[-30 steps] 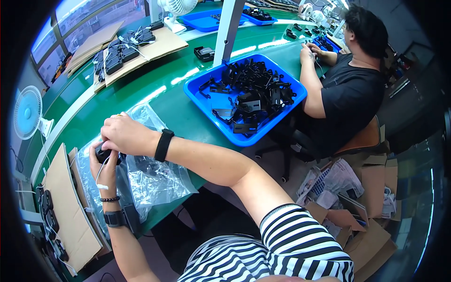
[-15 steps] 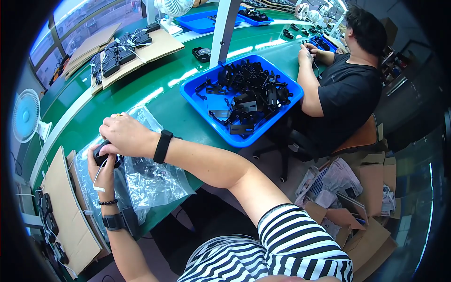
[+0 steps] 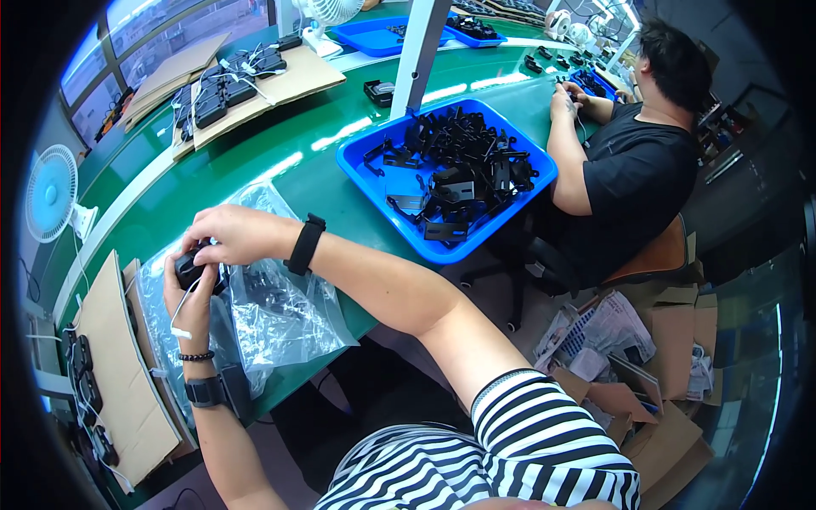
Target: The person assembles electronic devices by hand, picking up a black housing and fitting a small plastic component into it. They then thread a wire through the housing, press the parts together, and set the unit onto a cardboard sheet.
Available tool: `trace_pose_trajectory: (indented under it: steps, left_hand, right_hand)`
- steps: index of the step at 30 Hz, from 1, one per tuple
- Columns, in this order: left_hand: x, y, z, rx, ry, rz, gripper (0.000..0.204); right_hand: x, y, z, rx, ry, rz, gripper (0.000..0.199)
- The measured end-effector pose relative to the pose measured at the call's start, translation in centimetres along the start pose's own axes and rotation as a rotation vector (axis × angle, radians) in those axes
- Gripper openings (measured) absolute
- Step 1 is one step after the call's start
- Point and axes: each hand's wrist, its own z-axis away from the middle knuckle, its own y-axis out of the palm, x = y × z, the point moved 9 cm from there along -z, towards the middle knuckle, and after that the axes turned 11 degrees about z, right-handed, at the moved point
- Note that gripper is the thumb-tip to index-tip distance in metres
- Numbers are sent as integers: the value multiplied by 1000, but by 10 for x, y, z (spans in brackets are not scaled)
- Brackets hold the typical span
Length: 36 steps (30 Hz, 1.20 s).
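Where fingers (image 3: 198,233) curl, device (image 3: 189,270) (black) sits.

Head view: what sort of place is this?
Probably a small-parts assembly workshop: a long green workbench, a blue tray heaped with black parts, and a co-worker seated at the same bench.

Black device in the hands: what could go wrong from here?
The white cable hangs near the left hand's beaded bracelet and might snag. The right hand partly hides the black device, so a fault could go unnoticed in this view. Crinkled clear plastic lies beside the hands; a dropped device might slide on it.
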Motion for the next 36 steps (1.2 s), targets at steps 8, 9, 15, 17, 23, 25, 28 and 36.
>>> trace_pose_trajectory:
  steps: [8, 9, 15, 17, 23, 25, 28, 36]
  left_hand:
    - [-1, 3, -1, 42, 13, -72, 38]
    - [-2, 3, -1, 36, 19, -87, 38]
    - [-3, 9, 1, 42, -1, -95, 36]
    - [-2, 13, 2, 59, -29, -48, 32]
    - [-6, 9, -1, -5, -55, -67, 37]
    - [-7, 1, 5, 37, 76, -182, 42]
    - [-9, 7, 1, 30, 50, -103, 42]
    - [-11, 6, 6, -31, -80, -95, 47]
  right_hand:
    - [-10, 12, 1, 61, 92, -6, 38]
    - [-11, 11, 1, 81, 65, -58, 38]
    - [-10, 12, 4, 112, 90, 53, 38]
    - [-7, 9, 5, 74, 167, 163, 36]
    - [-12, 3, 3, 61, 14, -22, 36]
    - [-8, 19, -2, 84, 138, 88, 38]
    - [-14, 16, -2, 174, 119, -17, 32]
    - [-2, 16, 2, 253, 203, -26, 23]
